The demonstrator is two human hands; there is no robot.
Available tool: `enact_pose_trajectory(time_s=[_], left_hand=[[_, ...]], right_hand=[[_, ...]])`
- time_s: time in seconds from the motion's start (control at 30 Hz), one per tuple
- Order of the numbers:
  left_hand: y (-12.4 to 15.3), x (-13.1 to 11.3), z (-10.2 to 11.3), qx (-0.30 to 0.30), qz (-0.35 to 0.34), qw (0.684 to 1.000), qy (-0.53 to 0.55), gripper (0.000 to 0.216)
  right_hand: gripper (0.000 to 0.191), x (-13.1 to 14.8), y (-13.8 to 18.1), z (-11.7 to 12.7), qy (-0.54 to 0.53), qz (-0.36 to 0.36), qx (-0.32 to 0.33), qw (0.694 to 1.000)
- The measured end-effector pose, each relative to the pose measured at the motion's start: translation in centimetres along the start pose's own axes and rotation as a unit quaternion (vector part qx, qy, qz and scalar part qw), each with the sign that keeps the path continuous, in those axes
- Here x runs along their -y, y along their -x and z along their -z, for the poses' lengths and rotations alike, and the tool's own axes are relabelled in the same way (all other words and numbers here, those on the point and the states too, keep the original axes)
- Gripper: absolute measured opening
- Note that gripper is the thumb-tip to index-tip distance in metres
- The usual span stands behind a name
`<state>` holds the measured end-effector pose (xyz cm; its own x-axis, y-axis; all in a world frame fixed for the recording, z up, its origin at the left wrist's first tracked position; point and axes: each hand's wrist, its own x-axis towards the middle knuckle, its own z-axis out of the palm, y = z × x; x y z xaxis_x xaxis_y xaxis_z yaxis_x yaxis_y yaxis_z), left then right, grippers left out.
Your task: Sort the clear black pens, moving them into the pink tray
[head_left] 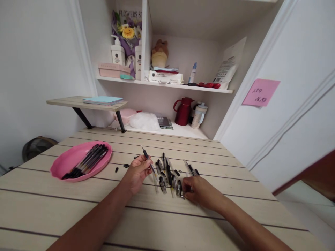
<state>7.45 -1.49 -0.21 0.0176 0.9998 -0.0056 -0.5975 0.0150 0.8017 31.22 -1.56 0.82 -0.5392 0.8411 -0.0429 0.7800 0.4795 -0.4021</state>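
Observation:
My left hand [136, 175] pinches a gel pen [145, 153] near its black grip, with the bare tip pointing up and away from me. To the right, my right hand [201, 191] is lowered to the table with its fingers curled together beside the clear pen caps [178, 188]. Whatever lies between those fingertips is hidden. Between the hands, loose pen parts [169, 170] lie scattered: clear barrels, caps with clips and black pieces. Several small black plugs [116, 169] rest left of my left hand.
A pink oval tray [55, 170] at the left holds a bundle of black pens [90, 161]. Behind it, a small raised shelf [65, 101] on black legs carries blue paper [103, 100]. A red jug [183, 111] and a pale bottle [199, 115] stand at the back.

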Motion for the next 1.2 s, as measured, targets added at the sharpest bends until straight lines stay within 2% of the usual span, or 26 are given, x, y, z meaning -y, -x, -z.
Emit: enact_pose_trajectory(time_s=[0.13, 0.23, 0.3, 0.43, 0.6, 0.7, 0.83, 0.97, 1.07, 1.2], left_hand=[[0.1, 0.0, -0.1, 0.0, 0.003, 1.0, -0.011, 0.02], [0.2, 0.1, -0.3, -0.003, 0.003, 1.0, -0.025, 0.019], [0.3, 0.2, -0.4, -0.002, 0.0, 0.999, -0.038, 0.017], [0.5, 0.2, -0.7, 0.0, -0.015, 0.998, -0.061, 0.019], [0.6, 0.1, -1.0, -0.029, -0.024, 0.997, -0.066, 0.025], [0.6, 0.0, -1.1, -0.043, -0.027, 0.997, -0.065, 0.027], [0.7, -0.1, -1.3, -0.053, -0.031, 0.996, -0.065, 0.029], [0.7, 0.0, -1.3, -0.063, -0.036, 0.994, -0.078, 0.028], [0.6, 0.0, -1.2, -0.066, -0.039, 0.993, -0.09, 0.027], [0.5, 0.1, -1.1, -0.069, -0.039, 0.992, -0.097, 0.028]], right_hand=[[0.018, -0.2, -0.3, 0.3, -0.076, 0.019, -0.041, 0.996], [0.015, -0.1, -1.0, 0.3, -0.209, 0.009, -0.071, 0.975], [0.011, 0.4, -1.5, 0.1, -0.339, -0.033, -0.067, 0.938], [0.016, 2.4, -2.2, -0.6, -0.544, -0.09, -0.073, 0.831], [0.025, 4.0, -2.5, -1.8, -0.661, -0.11, -0.104, 0.735], [0.027, 4.1, -2.7, -2.3, -0.694, -0.109, -0.099, 0.705], [0.027, 4.0, -2.7, -2.7, -0.705, -0.102, -0.099, 0.695], [0.028, 4.0, -2.8, -2.9, -0.695, -0.085, -0.114, 0.705], [0.028, 4.0, -2.8, -2.9, -0.674, -0.067, -0.126, 0.725], [0.028, 4.1, -2.8, -3.0, -0.623, -0.043, -0.144, 0.767]])
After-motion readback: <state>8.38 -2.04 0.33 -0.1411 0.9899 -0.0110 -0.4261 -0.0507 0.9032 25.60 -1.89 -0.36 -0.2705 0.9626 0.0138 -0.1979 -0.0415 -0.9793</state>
